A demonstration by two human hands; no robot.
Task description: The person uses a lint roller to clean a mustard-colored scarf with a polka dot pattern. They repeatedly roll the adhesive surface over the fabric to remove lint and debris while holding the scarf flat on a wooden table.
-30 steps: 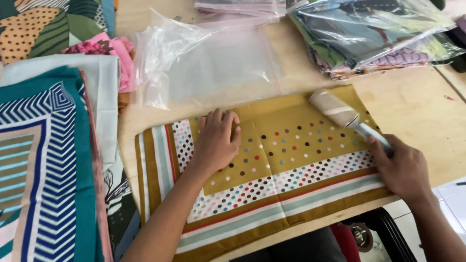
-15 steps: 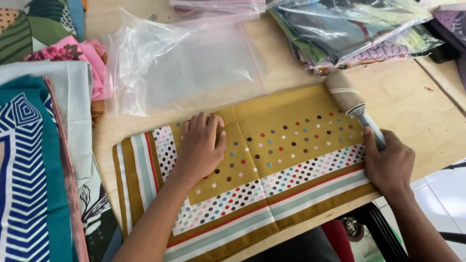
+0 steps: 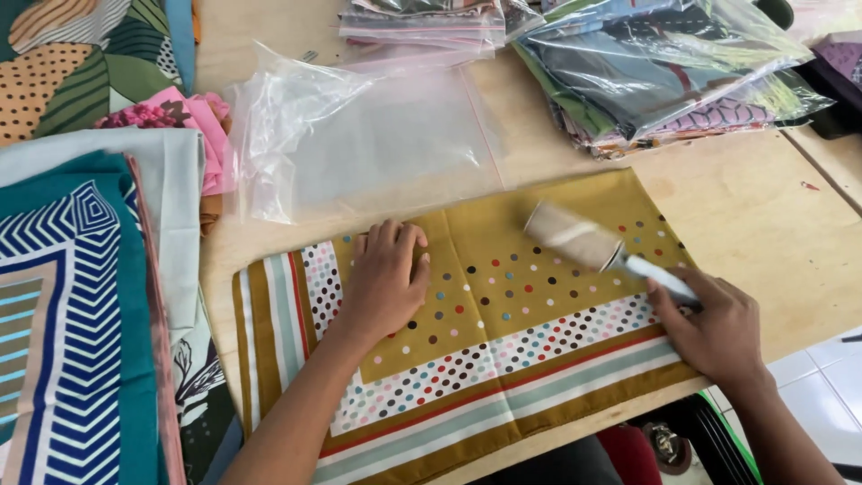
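Head view: lint roller (image 3: 575,241) on scarf (image 3: 503,359) (near table edge (image 3: 808,346)).

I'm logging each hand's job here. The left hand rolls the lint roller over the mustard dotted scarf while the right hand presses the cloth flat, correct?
Not quite: the hands are swapped. In the head view the right hand holds the lint roller on the scarf, while the left hand presses the cloth flat.

We look down on a pale wooden tabletop (image 3: 745,216) in soft, even light. Past its right edge we see white floor tiles (image 3: 822,382), and below the near edge something dark with a green rim (image 3: 709,440).
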